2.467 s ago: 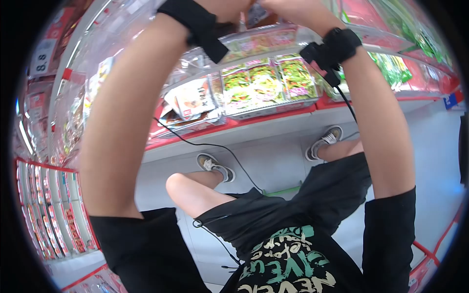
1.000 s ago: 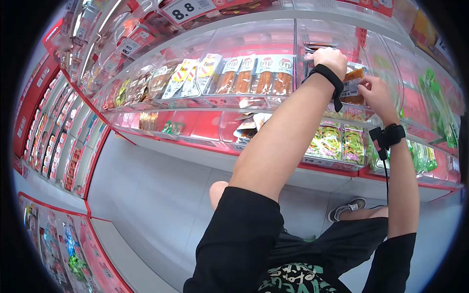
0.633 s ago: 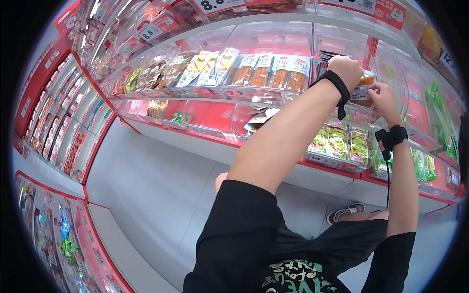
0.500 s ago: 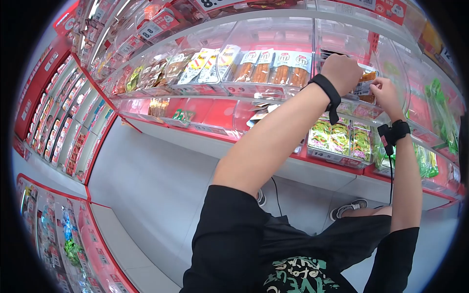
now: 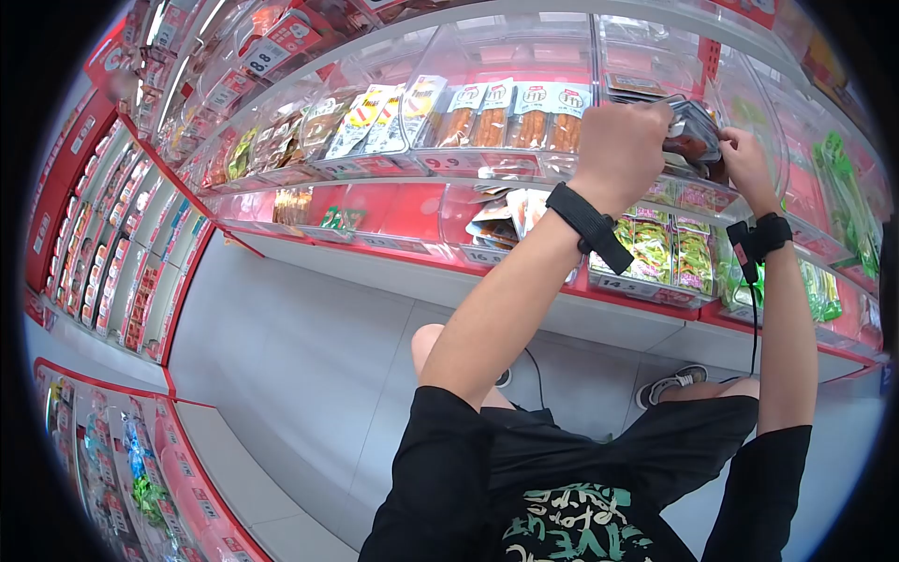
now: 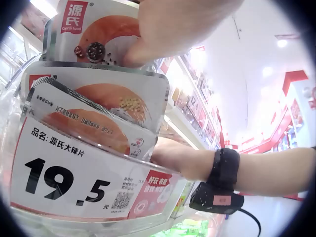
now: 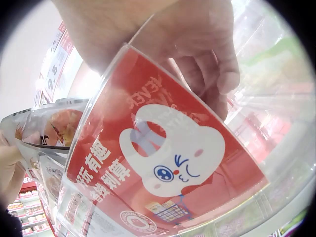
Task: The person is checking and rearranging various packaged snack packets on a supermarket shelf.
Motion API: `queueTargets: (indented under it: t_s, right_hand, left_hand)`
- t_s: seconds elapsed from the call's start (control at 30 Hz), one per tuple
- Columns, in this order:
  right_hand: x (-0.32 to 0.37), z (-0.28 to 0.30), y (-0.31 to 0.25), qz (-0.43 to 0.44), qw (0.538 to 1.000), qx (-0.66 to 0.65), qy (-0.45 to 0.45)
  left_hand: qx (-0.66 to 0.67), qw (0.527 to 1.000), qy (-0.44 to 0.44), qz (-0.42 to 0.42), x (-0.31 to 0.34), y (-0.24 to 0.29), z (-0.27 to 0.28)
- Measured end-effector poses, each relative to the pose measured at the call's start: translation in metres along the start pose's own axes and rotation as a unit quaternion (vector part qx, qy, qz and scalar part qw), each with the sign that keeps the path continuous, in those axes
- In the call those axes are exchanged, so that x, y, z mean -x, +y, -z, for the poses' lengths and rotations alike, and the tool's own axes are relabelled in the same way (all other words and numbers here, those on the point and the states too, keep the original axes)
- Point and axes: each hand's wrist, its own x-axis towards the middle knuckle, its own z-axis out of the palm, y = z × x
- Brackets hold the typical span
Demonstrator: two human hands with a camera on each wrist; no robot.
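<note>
In the head view my left hand (image 5: 623,150) is over the bin at upper right, beside a tilted stack of dark and silver flat packets (image 5: 693,131). The left wrist view shows my left hand (image 6: 182,29) with its thumb over the top packet (image 6: 106,27), gripping it; more packets (image 6: 94,94) lean below, behind a 19.5 price card (image 6: 64,185). My right hand (image 5: 746,161) is at the packets' right end. In the right wrist view, bent fingers of my right hand (image 7: 192,54) show past the red card (image 7: 187,98); what they touch is hidden.
Clear bins on the shelf hold sausage-like packs (image 5: 538,117) to the left. Below are green-patterned packs (image 5: 651,253) and a bin of loose packets (image 5: 496,229). A low case (image 5: 201,487) stands at lower left. A black cable (image 5: 754,328) hangs from the right wrist.
The left hand has moved left and slightly down in view. The packets between the hands now show as a dark, tilted stack, where an orange-brown packet with a label showed before.
</note>
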Motion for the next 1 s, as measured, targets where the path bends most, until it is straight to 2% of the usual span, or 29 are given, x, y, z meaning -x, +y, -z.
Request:
queueTargets:
  t_s: [0.07, 0.17, 0.27, 0.37, 0.47, 0.57, 0.67, 0.77, 0.87, 0.97, 1.0]
  right_hand:
    - [-0.001, 0.001, 0.001, 0.005, 1.000, -0.008, 0.002]
    - [-0.006, -0.002, 0.010, -0.053, 0.998, 0.028, -0.012]
    - [-0.002, 0.000, -0.002, -0.057, 0.997, 0.054, -0.003]
    - [-0.010, -0.009, 0.024, -0.014, 0.993, 0.116, 0.019]
    - [0.005, -0.002, -0.003, -0.021, 0.996, 0.083, 0.010]
    - [0.002, -0.007, 0.015, 0.108, 0.989, 0.091, 0.037]
    - [-0.007, -0.011, 0.032, 0.042, 0.995, 0.085, 0.017]
    - [0.004, 0.000, -0.005, 0.000, 0.993, 0.121, -0.003]
    - [-0.007, -0.008, 0.025, 0.015, 0.990, 0.141, -0.010]
    - [-0.005, -0.014, 0.036, 0.119, 0.989, 0.066, 0.060]
    - [-0.001, -0.010, 0.032, 0.140, 0.988, 0.054, 0.028]
  left_hand:
    - [0.018, 0.999, 0.029, 0.013, -0.003, -0.002, 0.001]
    - [0.065, 0.994, 0.078, 0.037, -0.011, -0.004, 0.001]
    - [0.108, 0.987, 0.112, 0.045, -0.023, 0.000, 0.006]
    - [0.157, 0.976, 0.147, 0.035, -0.034, 0.009, 0.011]
    - [0.176, 0.971, 0.165, 0.006, -0.036, 0.017, 0.015]
    - [0.160, 0.967, 0.193, -0.039, -0.030, 0.025, 0.017]
    - [0.129, 0.972, 0.190, -0.048, -0.020, 0.027, 0.023]
    - [0.115, 0.972, 0.193, -0.063, -0.010, 0.024, 0.027]
    - [0.121, 0.965, 0.219, -0.075, 0.003, 0.024, 0.029]
    - [0.121, 0.963, 0.225, -0.089, 0.018, 0.024, 0.039]
    - [0.123, 0.960, 0.235, -0.089, 0.024, 0.025, 0.040]
